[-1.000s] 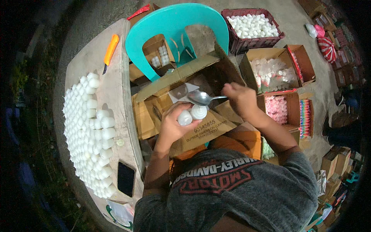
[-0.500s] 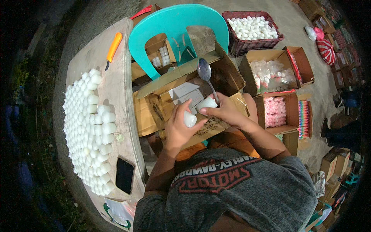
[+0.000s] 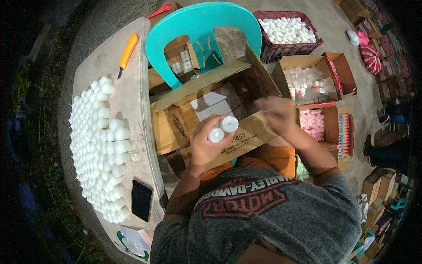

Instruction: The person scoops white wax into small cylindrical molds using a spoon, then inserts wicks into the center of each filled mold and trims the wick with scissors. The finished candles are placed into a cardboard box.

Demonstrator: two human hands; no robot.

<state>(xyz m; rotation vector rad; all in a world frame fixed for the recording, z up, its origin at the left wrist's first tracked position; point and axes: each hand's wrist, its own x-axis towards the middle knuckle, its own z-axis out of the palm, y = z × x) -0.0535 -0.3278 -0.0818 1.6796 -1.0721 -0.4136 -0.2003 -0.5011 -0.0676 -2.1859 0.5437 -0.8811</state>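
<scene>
Moved: the bare right hand (image 3: 277, 113) has swung from beside the bare left hand (image 3: 205, 143) out to the right; the short, smooth white cylinder (image 3: 229, 125) it held half a second ago now sits in the left hand.
Worn pale tabletop (image 3: 132, 99): a dense block of small white cylindrical pieces (image 3: 96, 154) stands along the outer side; an orange-handled utility knife (image 3: 129, 51) lies beyond it, a black-screened phone (image 3: 142, 200) nearer the person.
Teal plastic chair (image 3: 202, 13): behind the open brown cardboard box (image 3: 211, 82).
Left hand: fingers curled around the white cylinder and a second, rounded white cylinder (image 3: 215, 135), gripping them side by side above the box's near edge, round ends toward the camera.
Right hand: blurred at the box's right end; I cannot tell whether its fingers are spread or pinching anything.
Maroon plastic crate (image 3: 288, 51): filled with rounded white pieces (image 3: 288, 30).
Right-hand cartons: one holds clear plastic bags (image 3: 310, 81); the nearer one, pink pieces (image 3: 312, 124).
</scene>
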